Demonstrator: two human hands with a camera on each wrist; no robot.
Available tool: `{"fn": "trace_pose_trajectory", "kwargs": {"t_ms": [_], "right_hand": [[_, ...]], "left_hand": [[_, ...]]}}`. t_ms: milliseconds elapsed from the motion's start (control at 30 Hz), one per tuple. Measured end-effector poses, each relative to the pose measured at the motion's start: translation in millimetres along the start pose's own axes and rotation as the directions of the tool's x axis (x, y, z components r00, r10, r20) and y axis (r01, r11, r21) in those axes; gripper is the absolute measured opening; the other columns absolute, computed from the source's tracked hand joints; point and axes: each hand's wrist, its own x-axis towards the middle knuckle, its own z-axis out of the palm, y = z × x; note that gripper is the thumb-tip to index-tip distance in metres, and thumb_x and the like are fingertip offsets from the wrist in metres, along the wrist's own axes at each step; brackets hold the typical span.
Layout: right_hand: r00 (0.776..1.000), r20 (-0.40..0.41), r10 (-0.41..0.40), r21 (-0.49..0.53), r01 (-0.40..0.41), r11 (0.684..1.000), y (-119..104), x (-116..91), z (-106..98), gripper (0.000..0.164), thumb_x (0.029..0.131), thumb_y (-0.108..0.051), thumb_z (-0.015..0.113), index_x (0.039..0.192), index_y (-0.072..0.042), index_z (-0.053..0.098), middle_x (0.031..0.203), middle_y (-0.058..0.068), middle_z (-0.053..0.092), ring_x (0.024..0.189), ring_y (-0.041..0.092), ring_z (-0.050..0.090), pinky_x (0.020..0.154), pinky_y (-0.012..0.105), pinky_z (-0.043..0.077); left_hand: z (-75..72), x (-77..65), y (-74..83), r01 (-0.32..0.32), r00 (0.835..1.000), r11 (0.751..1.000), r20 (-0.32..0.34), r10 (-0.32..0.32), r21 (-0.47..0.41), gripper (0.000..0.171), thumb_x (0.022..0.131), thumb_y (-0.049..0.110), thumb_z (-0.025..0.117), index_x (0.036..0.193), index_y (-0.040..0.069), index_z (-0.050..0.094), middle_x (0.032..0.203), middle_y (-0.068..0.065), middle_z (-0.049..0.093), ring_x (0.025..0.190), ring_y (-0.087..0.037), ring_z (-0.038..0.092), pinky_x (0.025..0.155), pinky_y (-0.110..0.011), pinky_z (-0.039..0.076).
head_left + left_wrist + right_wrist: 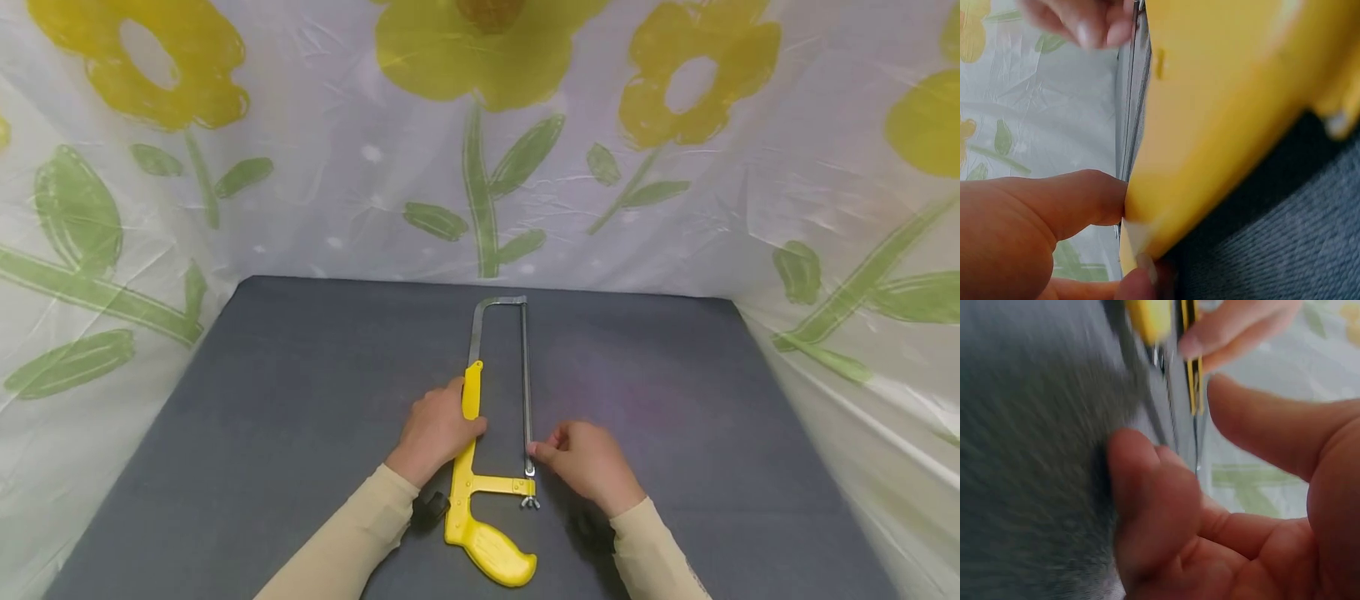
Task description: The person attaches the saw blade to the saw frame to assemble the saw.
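A hacksaw with a yellow frame and handle (495, 550) lies on the dark table, its handle towards me. Its grey blade (527, 375) runs along the right side, with a wing nut (530, 502) at the near end. My left hand (437, 429) grips the yellow frame (1191, 125), thumb on one side and fingers on the other. Beside the blade's near part is my right hand (588, 462), its thumb tip at the blade; I cannot tell if it touches. In the right wrist view, the right fingers (1160, 506) are loosely bent, apart from the thumb, holding nothing.
A dark grey cloth covers the table (300, 375). Behind it and at both sides hangs a pale curtain (315, 167) printed with yellow flowers and green leaves. Dark bands (429, 510) sit at the wrists below the light sleeves (352, 533).
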Motion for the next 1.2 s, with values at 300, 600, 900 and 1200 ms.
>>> {"fn": "trace_pose_trajectory", "kwargs": {"t_ms": [300, 600, 900, 1200], "right_hand": [[0.999, 0.033, -0.041, -0.038, 0.042, 0.998, -1, -44, 19, 0.041, 0.080, -0.049, 0.092, 0.070, -0.021, 0.064, 0.060, -0.007, 0.055, 0.056, 0.012, 0.048, 0.053, 0.028, 0.036], [0.999, -0.020, -0.040, -0.070, 0.039, 0.997, -3, -48, 28, 0.040, 0.079, -0.041, 0.093, 0.066, -0.021, 0.062, 0.059, -0.008, 0.053, 0.055, 0.013, 0.047, 0.052, 0.029, 0.035], [0.999, -0.039, -0.017, -0.070, 0.014, 0.997, -4, -48, 24, 0.039, 0.077, -0.037, 0.095, 0.071, -0.021, 0.061, 0.061, -0.006, 0.052, 0.057, 0.013, 0.047, 0.054, 0.029, 0.035], [0.999, -0.028, -0.039, -0.042, 0.038, 0.998, -5, -50, 21, 0.035, 0.077, -0.034, 0.095, 0.067, -0.022, 0.064, 0.060, -0.008, 0.054, 0.057, 0.012, 0.048, 0.053, 0.028, 0.037]], "left_hand": [[1.0, -1.5, -0.4, -0.022, 1.000, 1.000, -0.010, 0.022, 0.015, 0.066, 0.092, 0.028, 0.081, 0.148, 0.001, 0.059, 0.102, -0.013, 0.074, 0.076, -0.023, 0.065, 0.068, -0.037, 0.056], [2.4, -3.2, 0.6, -0.025, 0.999, 1.000, -0.022, 0.025, -0.002, 0.065, 0.092, 0.027, 0.081, 0.147, 0.001, 0.059, 0.098, -0.012, 0.072, 0.076, -0.023, 0.064, 0.067, -0.038, 0.055], [3.3, -2.7, 1.9, -0.010, 1.000, 1.000, -0.022, 0.010, 0.020, 0.067, 0.092, 0.029, 0.082, 0.149, 0.002, 0.058, 0.100, -0.013, 0.071, 0.079, -0.024, 0.064, 0.069, -0.039, 0.056], [3.3, -3.5, 2.7, 0.006, 1.000, 1.000, -0.028, -0.006, 0.011, 0.066, 0.093, 0.028, 0.083, 0.148, 0.002, 0.059, 0.099, -0.013, 0.071, 0.077, -0.023, 0.064, 0.068, -0.038, 0.057]]}}
